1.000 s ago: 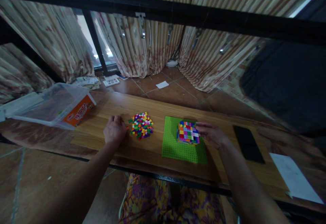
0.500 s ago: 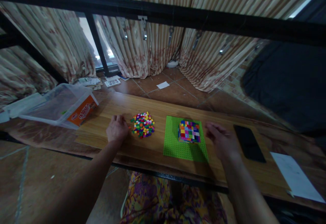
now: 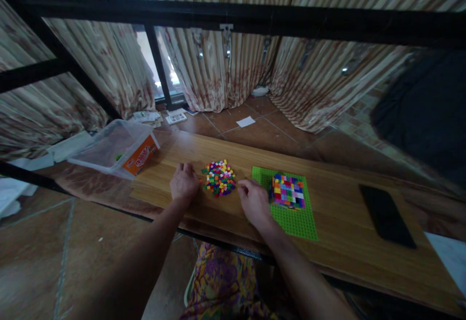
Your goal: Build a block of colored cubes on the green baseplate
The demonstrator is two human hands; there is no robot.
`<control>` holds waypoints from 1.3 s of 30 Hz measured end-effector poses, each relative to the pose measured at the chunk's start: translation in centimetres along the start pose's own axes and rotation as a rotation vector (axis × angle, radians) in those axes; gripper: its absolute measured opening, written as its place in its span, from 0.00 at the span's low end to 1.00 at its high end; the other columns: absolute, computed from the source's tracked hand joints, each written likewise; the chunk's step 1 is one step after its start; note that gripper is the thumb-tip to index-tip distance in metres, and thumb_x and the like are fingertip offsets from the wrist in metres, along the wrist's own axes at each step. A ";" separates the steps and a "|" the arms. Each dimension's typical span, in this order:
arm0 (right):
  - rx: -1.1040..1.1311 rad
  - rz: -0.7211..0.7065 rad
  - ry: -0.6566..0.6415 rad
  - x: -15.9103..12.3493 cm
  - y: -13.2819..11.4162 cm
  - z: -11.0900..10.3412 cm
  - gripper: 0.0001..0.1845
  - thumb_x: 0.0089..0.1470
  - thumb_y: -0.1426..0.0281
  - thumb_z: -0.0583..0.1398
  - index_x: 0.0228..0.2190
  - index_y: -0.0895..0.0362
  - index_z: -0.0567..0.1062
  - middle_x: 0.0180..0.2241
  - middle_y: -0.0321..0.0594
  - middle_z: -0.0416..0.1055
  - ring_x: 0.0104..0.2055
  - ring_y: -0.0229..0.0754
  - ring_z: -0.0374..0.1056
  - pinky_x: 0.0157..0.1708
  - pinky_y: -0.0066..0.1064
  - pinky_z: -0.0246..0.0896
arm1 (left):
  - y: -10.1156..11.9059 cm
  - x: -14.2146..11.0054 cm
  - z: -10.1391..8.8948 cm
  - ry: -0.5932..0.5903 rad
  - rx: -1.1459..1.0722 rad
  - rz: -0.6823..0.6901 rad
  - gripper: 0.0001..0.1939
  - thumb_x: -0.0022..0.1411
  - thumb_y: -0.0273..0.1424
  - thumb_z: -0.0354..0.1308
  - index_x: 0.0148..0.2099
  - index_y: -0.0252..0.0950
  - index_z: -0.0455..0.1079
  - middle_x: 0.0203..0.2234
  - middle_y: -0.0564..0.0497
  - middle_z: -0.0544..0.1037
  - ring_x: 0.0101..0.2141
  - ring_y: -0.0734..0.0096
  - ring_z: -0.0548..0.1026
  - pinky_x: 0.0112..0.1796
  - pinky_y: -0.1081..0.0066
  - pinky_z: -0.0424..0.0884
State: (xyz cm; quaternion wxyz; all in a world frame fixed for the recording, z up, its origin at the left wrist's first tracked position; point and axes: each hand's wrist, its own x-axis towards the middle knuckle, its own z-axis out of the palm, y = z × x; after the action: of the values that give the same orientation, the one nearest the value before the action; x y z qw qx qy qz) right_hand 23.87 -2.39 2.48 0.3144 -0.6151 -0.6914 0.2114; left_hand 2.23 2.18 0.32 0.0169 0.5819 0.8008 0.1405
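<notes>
A loose pile of small coloured toy bricks (image 3: 220, 178) lies on the wooden board. At its left edge rests my left hand (image 3: 184, 182), fingers curled and closed, with an orange brick by the fingertips; whether anything is inside is hidden. On the pile's right side is my right hand (image 3: 254, 201), thumb and fingers drawn together; anything between them is too small to make out. Behind that hand, a block built of many-coloured bricks (image 3: 287, 191) stands on a green studded baseplate (image 3: 299, 225), and my right hand and wrist overlap the plate's left part.
A clear plastic box (image 3: 105, 151) with an orange label sits at the left end of the wooden board (image 3: 338, 203). To the right lie a black phone-like slab (image 3: 386, 215) and a white paper sheet (image 3: 449, 257). A dark metal rail (image 3: 255, 16) crosses beyond the table.
My right hand has moved left, from the right side of the brick block to the right edge of the pile. My left hand stays beside the pile. The view has shifted.
</notes>
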 end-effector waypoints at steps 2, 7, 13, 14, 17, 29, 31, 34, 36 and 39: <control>-0.042 -0.002 -0.031 0.6 -0.1 0.6 0.09 0.54 0.75 0.57 0.33 0.55 0.77 0.33 0.40 0.74 0.35 0.41 0.70 0.37 0.30 0.60 | 0.0 0.0 0.1 0.001 -0.001 -0.001 0.14 0.65 0.33 0.42 0.45 0.39 0.68 0.43 0.45 0.71 0.41 0.62 0.73 0.32 0.68 0.64; -0.059 -0.058 -0.089 0.9 0.2 2.1 0.11 0.50 0.77 0.59 0.37 0.55 0.76 0.38 0.41 0.74 0.40 0.43 0.70 0.42 0.31 0.61 | 0.0 0.0 0.0 0.001 0.002 -0.009 0.14 0.66 0.33 0.42 0.45 0.39 0.68 0.42 0.45 0.71 0.40 0.62 0.73 0.31 0.68 0.64; -0.006 -0.083 -0.077 0.5 0.9 2.6 0.14 0.52 0.79 0.55 0.38 0.55 0.76 0.38 0.41 0.75 0.41 0.42 0.70 0.42 0.32 0.62 | 0.1 0.0 -0.1 -0.008 -0.004 -0.013 0.15 0.66 0.34 0.42 0.45 0.39 0.68 0.43 0.44 0.71 0.40 0.62 0.73 0.32 0.68 0.64; 0.012 -0.087 -0.066 0.3 0.8 2.3 0.14 0.52 0.78 0.55 0.37 0.55 0.76 0.37 0.40 0.75 0.40 0.42 0.70 0.42 0.31 0.62 | 0.1 0.0 -0.2 -0.011 -0.004 -0.012 0.15 0.66 0.34 0.42 0.45 0.38 0.68 0.43 0.44 0.71 0.40 0.62 0.73 0.32 0.68 0.64; 0.100 -0.082 -0.016 -0.7 0.2 0.4 0.11 0.53 0.76 0.55 0.35 0.54 0.76 0.34 0.38 0.74 0.35 0.40 0.70 0.37 0.30 0.63 | 0.1 0.0 -0.3 -0.001 -0.006 -0.010 0.15 0.66 0.34 0.42 0.45 0.38 0.68 0.43 0.44 0.71 0.41 0.61 0.73 0.31 0.68 0.64; -0.016 0.016 0.226 -2.5 6.6 -12.1 0.11 0.54 0.66 0.56 0.31 0.55 0.78 0.36 0.42 0.74 0.35 0.42 0.70 0.36 0.34 0.65 | 0.4 0.0 -0.6 -0.006 0.020 -0.012 0.15 0.65 0.34 0.42 0.45 0.38 0.68 0.44 0.43 0.71 0.40 0.60 0.73 0.32 0.66 0.65; -0.121 -0.021 0.217 -1.5 7.9 -13.2 0.11 0.54 0.67 0.55 0.31 0.55 0.78 0.34 0.42 0.75 0.33 0.43 0.71 0.35 0.34 0.65 | 0.3 0.0 -0.5 -0.008 0.026 -0.009 0.15 0.65 0.35 0.42 0.45 0.38 0.68 0.44 0.43 0.71 0.39 0.60 0.73 0.32 0.66 0.65; -0.240 -0.103 0.178 -0.3 8.9 -14.0 0.10 0.53 0.69 0.55 0.33 0.55 0.77 0.33 0.42 0.76 0.34 0.44 0.72 0.37 0.35 0.66 | 0.2 0.0 -0.5 -0.005 0.026 -0.006 0.15 0.65 0.35 0.43 0.46 0.38 0.68 0.44 0.43 0.71 0.40 0.60 0.73 0.31 0.66 0.65; -0.299 -0.136 0.122 0.2 9.0 -14.0 0.12 0.52 0.72 0.55 0.36 0.55 0.77 0.33 0.41 0.77 0.34 0.44 0.72 0.37 0.35 0.66 | 0.2 0.1 -0.5 -0.003 0.024 -0.002 0.15 0.65 0.35 0.43 0.45 0.39 0.68 0.45 0.44 0.71 0.41 0.59 0.73 0.31 0.66 0.64; -0.362 -0.152 0.041 0.4 9.2 -13.6 0.15 0.50 0.75 0.55 0.40 0.55 0.76 0.32 0.40 0.77 0.34 0.43 0.72 0.36 0.33 0.66 | 0.3 0.1 -0.5 -0.001 0.029 -0.004 0.15 0.65 0.35 0.42 0.45 0.39 0.68 0.44 0.44 0.71 0.41 0.59 0.73 0.31 0.66 0.64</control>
State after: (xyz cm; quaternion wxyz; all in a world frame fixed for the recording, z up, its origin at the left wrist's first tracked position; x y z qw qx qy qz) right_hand 39.91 -1.86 5.93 0.2276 -0.6118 -0.7561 0.0465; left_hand 2.35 2.22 0.83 0.0090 0.5806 0.8040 0.1284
